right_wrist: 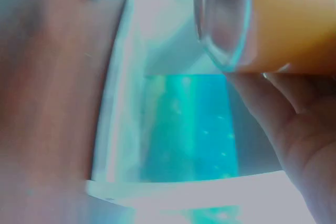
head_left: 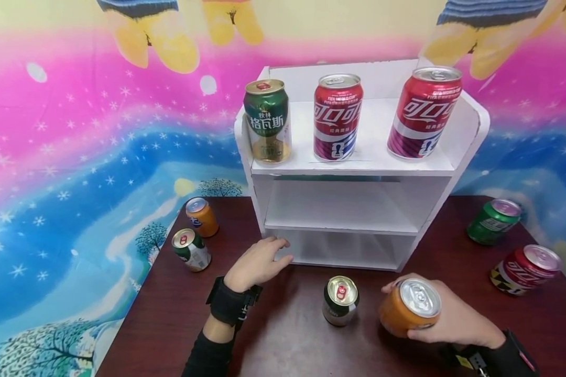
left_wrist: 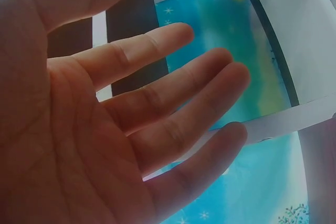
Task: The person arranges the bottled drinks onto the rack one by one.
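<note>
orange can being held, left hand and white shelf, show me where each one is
Orange can (head_left: 399, 315): head view, on its orange side.
Left hand (head_left: 257, 266): head view, on the back of the hand.
White shelf (head_left: 341, 208): head view, on its bare middle board.

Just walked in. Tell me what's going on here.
A person's right hand grips an orange can before a white shelf. The left hand, holding nothing, is by the shelf's lower left. A green can and two red cans stand on its top level; a dark can stands on the table between the hands. More cans stand left and right.
</note>
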### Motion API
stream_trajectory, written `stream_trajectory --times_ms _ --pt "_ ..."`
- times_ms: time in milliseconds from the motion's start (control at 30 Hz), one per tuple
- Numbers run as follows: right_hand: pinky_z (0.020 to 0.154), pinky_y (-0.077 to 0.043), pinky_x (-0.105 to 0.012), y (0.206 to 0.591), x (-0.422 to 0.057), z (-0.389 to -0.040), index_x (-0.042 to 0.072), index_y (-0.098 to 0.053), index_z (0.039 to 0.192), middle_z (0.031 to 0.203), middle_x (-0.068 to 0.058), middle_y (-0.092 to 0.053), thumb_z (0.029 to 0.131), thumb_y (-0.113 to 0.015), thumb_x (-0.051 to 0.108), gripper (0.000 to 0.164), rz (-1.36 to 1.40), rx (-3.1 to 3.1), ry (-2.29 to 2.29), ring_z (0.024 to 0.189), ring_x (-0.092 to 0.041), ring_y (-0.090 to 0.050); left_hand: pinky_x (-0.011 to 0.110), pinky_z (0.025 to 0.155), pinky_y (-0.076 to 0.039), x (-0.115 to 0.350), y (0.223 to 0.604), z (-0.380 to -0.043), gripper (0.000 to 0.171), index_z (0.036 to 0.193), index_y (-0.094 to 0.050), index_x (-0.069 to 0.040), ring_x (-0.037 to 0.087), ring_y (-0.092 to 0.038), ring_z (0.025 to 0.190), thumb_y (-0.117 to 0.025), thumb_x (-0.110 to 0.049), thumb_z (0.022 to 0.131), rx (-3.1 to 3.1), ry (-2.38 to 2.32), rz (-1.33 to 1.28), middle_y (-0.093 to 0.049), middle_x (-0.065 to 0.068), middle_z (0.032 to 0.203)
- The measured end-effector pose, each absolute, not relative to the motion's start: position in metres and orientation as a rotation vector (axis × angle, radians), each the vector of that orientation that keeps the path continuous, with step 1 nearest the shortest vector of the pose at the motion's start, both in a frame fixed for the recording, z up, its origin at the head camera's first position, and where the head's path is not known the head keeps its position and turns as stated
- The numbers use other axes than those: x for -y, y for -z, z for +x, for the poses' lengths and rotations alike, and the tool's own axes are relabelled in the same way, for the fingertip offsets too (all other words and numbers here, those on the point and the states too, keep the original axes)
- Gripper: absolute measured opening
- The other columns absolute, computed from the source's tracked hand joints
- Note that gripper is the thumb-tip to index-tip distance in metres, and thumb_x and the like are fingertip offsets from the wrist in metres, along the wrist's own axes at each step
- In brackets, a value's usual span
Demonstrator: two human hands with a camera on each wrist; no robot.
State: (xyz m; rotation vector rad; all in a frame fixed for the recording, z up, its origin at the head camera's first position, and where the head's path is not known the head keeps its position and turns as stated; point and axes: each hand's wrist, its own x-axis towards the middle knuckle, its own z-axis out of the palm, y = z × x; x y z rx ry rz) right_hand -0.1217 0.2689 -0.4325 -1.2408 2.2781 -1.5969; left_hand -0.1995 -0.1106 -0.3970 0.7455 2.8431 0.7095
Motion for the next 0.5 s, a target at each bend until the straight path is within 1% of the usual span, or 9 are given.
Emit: stream_trajectory --times_ms 100,200,300,500 --pt "0.086 -0.047 -0.022 0.423 -0.269 -0.123 -0.005 -0.047 0.129 0.119 -0.015 -0.059 0.063 -0.077 -0.016 0.073 -1.188 -2.334 1.666 0.106 -0.018 -0.059 0.040 0.084 -0.048 0.111 0.397 -0.198 0.041 0.125 -0.059 -0.007 0.022 -0.057 0.102 -0.055 -0.034 0.096 -2.841 -0.712 0.743 -0.059 0.010 0.118" --pt "0.085 -0.047 -0.020 0.413 -0.267 -0.125 -0.001 -0.049 0.128 0.117 -0.009 -0.061 0.063 -0.078 -0.014 0.073 -1.097 -2.494 1.646 0.105 -0.014 -0.059 0.040 0.084 -0.048 0.111 0.398 -0.197 0.041 0.125 -0.059 -0.006 0.022 -0.057 0.102 -0.054 -0.034 0.096 -2.836 -0.712 0.746 -0.059 0.011 0.119" --pt "0.084 -0.047 -0.018 0.402 -0.262 -0.127 0.004 -0.051 0.127 0.114 0.000 -0.063 0.063 -0.081 -0.011 0.072 -0.974 -2.694 1.597 0.102 -0.009 -0.060 0.040 0.084 -0.048 0.112 0.397 -0.197 0.041 0.125 -0.059 -0.006 0.022 -0.057 0.102 -0.054 -0.034 0.096 -2.835 -0.714 0.755 -0.059 0.011 0.118" --pt "0.078 -0.046 -0.014 0.380 -0.249 -0.137 0.003 -0.052 0.124 0.108 0.007 -0.061 0.062 -0.080 -0.011 0.070 -0.856 -2.897 1.622 0.096 -0.003 -0.059 0.039 0.086 -0.047 0.113 0.396 -0.198 0.039 0.124 -0.059 -0.008 0.022 -0.056 0.102 -0.055 -0.034 0.096 -2.840 -0.716 0.775 -0.059 0.009 0.117"
